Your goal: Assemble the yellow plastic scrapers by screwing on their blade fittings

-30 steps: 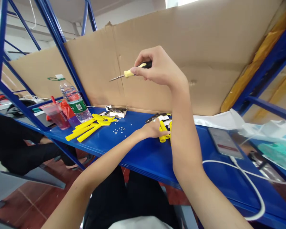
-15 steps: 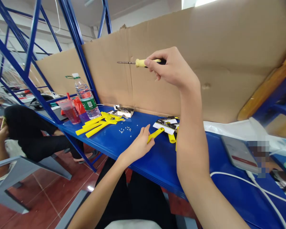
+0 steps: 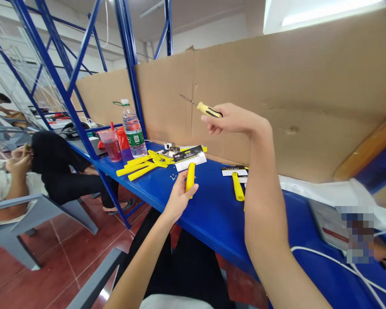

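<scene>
My left hand (image 3: pixel 179 196) is wrapped round the yellow handle of a scraper (image 3: pixel 191 177), whose wide head wears a black-and-white printed card. It is held up over the front of the blue table (image 3: pixel 209 206). Higher up, my right hand (image 3: pixel 228 116) grips a screwdriver (image 3: pixel 208 110) with a pale yellow and black handle, its shaft pointing left and slightly up. Tiny screws (image 3: pixel 173 176) lie scattered just beyond my left hand. Several loose yellow handles (image 3: pixel 138 168) are piled to the left. More yellow-handled scrapers (image 3: pixel 238 186) with cards lie right of centre, partly behind my right forearm.
A water bottle (image 3: pixel 133 133) and a red drink cup (image 3: pixel 111 146) stand at the left end. Cardboard (image 3: pixel 167 103) walls off the back. To the right are a phone (image 3: pixel 328 227) and a white cable (image 3: pixel 324 256). A seated person (image 3: pixel 58 176) is at far left.
The scraper in my left hand has come up off the table area with its carded head raised and moved left. My right hand has dropped a little, the screwdriver tip tilting up. The view has shifted.
</scene>
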`<state>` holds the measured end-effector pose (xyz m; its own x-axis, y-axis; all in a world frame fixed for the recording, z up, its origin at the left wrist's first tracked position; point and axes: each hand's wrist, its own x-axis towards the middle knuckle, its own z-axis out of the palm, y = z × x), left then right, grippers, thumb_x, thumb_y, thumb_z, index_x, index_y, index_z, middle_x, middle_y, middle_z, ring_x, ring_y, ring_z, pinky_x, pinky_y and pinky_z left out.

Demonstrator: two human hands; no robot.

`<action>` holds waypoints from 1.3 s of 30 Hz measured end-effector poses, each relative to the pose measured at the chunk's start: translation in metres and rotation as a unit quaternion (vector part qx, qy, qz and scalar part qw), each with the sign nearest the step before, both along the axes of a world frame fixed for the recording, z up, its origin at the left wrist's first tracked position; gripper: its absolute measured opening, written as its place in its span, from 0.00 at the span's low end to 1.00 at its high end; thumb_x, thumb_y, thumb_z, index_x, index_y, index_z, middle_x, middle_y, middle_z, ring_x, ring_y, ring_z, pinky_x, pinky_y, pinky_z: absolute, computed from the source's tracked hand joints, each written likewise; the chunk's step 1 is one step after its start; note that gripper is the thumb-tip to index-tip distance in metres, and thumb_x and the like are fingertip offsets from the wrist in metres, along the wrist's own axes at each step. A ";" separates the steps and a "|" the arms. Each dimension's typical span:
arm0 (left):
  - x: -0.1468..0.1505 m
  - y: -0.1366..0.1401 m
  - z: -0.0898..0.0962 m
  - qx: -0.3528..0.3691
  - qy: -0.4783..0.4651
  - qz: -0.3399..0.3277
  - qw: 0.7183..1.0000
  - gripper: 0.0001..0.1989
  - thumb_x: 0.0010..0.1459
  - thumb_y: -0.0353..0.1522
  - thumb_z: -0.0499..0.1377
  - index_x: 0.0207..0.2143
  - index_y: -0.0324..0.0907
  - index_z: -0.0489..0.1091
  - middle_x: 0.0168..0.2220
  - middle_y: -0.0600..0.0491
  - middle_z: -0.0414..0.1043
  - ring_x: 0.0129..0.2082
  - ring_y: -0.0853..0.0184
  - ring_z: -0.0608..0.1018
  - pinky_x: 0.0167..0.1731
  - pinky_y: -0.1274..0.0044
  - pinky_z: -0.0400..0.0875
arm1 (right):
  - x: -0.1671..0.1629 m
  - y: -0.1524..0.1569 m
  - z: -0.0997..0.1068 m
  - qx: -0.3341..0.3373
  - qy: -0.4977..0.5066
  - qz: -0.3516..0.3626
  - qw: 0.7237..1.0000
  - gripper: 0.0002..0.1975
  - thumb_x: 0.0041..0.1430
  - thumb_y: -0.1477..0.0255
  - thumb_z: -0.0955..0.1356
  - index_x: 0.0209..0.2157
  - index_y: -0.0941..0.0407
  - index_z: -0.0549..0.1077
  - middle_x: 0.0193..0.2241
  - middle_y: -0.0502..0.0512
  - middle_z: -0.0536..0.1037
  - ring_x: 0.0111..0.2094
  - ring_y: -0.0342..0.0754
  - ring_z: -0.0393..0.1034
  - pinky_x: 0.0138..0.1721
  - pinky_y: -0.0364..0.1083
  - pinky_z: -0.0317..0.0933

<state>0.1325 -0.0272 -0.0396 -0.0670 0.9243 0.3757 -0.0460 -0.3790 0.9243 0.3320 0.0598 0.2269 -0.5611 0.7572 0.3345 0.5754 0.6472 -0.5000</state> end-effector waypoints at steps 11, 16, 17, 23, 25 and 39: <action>0.005 -0.004 0.003 0.012 -0.068 -0.013 0.998 0.27 0.61 0.41 0.76 0.57 0.47 0.72 0.54 0.44 0.82 0.54 0.56 0.82 0.48 0.70 0.79 | -0.029 0.003 -0.004 -0.003 -0.184 0.106 0.977 0.11 0.57 0.67 0.80 0.32 0.51 0.76 0.33 0.52 0.83 0.35 0.51 0.77 0.35 0.49 0.66; 0.008 -0.009 0.006 0.038 -0.151 -0.023 0.988 0.42 0.57 0.39 0.80 0.68 0.53 0.66 0.66 0.44 0.76 0.61 0.56 0.81 0.59 0.66 0.77 | -0.032 0.003 -0.004 0.019 -0.177 0.116 0.977 0.11 0.56 0.68 0.80 0.31 0.53 0.76 0.30 0.51 0.79 0.32 0.48 0.70 0.33 0.49 0.59; 0.008 -0.011 0.007 0.044 -0.167 -0.009 0.985 0.45 0.57 0.39 0.81 0.71 0.55 0.63 0.67 0.45 0.75 0.60 0.57 0.81 0.60 0.66 0.77 | -0.031 0.003 -0.003 0.021 -0.173 0.113 0.978 0.12 0.56 0.67 0.80 0.31 0.53 0.76 0.30 0.51 0.79 0.32 0.48 0.70 0.33 0.49 0.58; 0.007 -0.015 0.011 0.060 -0.148 0.017 0.987 0.27 0.65 0.44 0.76 0.61 0.49 0.75 0.61 0.46 0.78 0.56 0.58 0.83 0.57 0.69 0.79 | -0.020 0.002 0.000 0.045 -0.128 0.098 0.986 0.16 0.56 0.61 0.81 0.31 0.53 0.75 0.32 0.54 0.81 0.34 0.51 0.71 0.35 0.50 0.59; 0.007 -0.014 0.011 0.046 -0.123 0.012 0.991 0.21 0.68 0.49 0.72 0.54 0.45 0.79 0.58 0.44 0.81 0.53 0.57 0.84 0.52 0.69 0.80 | -0.016 0.002 0.001 0.057 -0.121 0.087 0.987 0.16 0.57 0.59 0.81 0.32 0.53 0.76 0.32 0.54 0.81 0.35 0.52 0.72 0.35 0.51 0.59; 0.006 -0.016 0.012 0.031 0.058 -0.030 0.997 0.27 0.70 0.57 0.65 0.37 0.42 0.77 0.37 0.48 0.80 0.39 0.61 0.80 0.46 0.70 0.74 | -0.004 -0.006 0.005 0.091 -0.069 0.065 0.991 0.17 0.60 0.56 0.81 0.33 0.53 0.79 0.34 0.56 0.82 0.36 0.54 0.75 0.37 0.53 0.64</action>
